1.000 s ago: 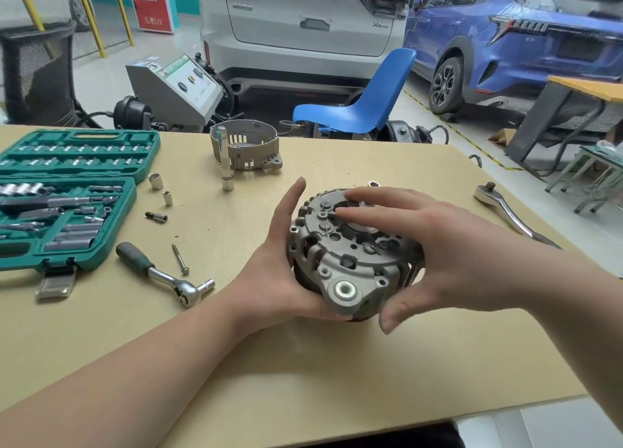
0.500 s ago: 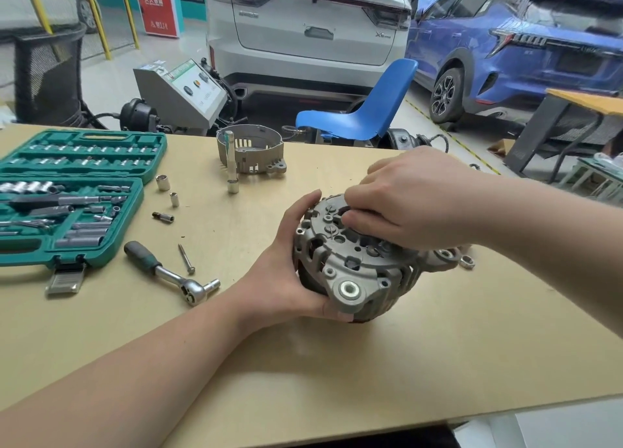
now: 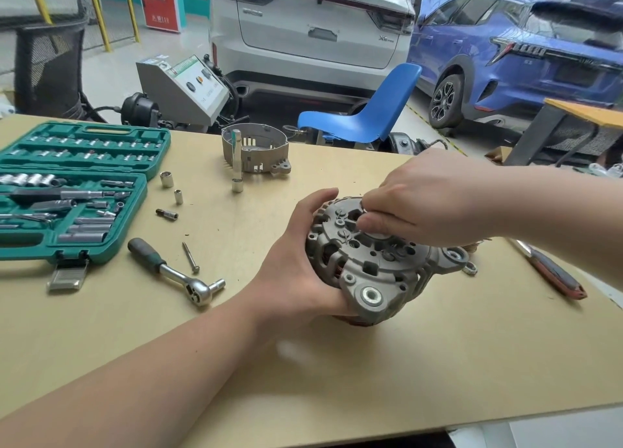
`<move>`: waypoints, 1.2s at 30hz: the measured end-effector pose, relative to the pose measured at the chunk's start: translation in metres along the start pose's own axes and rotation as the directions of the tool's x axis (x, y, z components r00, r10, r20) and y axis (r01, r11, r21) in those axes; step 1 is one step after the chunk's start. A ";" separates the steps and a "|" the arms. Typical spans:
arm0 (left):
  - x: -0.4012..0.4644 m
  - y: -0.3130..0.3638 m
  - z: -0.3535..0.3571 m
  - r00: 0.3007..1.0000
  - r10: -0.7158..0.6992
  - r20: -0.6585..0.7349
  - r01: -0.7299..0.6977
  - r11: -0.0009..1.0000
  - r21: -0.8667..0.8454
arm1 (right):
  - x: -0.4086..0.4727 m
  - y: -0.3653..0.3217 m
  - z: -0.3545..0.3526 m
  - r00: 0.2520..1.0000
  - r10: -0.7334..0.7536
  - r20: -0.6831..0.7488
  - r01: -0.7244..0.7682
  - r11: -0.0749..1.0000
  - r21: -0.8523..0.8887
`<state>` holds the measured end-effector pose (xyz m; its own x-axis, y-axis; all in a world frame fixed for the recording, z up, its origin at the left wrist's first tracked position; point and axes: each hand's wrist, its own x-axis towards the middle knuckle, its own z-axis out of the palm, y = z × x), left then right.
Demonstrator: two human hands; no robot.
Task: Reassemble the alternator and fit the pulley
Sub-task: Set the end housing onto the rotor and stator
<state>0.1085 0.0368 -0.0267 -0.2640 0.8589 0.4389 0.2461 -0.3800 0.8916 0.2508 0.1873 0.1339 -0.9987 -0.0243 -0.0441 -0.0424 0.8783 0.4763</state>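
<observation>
The grey cast alternator (image 3: 371, 272) is tilted on the tan table (image 3: 337, 373), with its vented end face turned up towards me. My left hand (image 3: 296, 272) grips its left side, thumb over the upper rim. From above, my right hand (image 3: 414, 204) reaches onto the end face with curled fingers that pinch a small part at the centre; what that part is stays hidden under the fingers. No pulley is visible. A separate grey housing shell (image 3: 266, 150) stands at the far edge of the table.
An open green socket set (image 3: 67, 191) lies at the left, with loose sockets (image 3: 166, 178), a long bolt (image 3: 190, 257) and a ratchet (image 3: 175, 272) beside it. A small nut (image 3: 469, 270) and a red-handled tool (image 3: 553, 272) lie to the right. A blue chair and parked cars stand behind the table.
My right hand went from lying flat over the alternator's face to curling its fingers onto the centre. The alternator has tipped a little, and my left hand has kept its grip.
</observation>
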 end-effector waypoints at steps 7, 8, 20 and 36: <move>0.007 0.002 -0.006 0.997 0.012 0.073 -0.015 0.999 0.044 | -0.009 0.001 0.010 0.999 -0.005 -0.035 0.008 0.997 0.082; 0.009 0.002 -0.008 0.997 0.010 0.082 -0.014 0.999 0.044 | -0.010 0.001 0.010 0.999 -0.002 -0.045 0.006 0.995 0.095; 0.000 -0.021 -0.012 0.973 -0.100 0.207 0.093 0.995 0.047 | -0.026 -0.006 0.026 0.972 0.141 -0.186 -0.099 0.970 0.222; 0.018 -0.023 0.004 0.917 -0.225 0.329 0.166 0.966 0.199 | -0.066 -0.032 0.063 0.788 0.576 -0.217 -0.350 0.709 0.612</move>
<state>0.1019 0.0618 -0.0396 0.0092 0.9861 0.1657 0.3792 -0.1567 0.9119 0.3199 0.1910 0.0660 -0.8175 0.3832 0.4300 0.3360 0.9237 -0.1843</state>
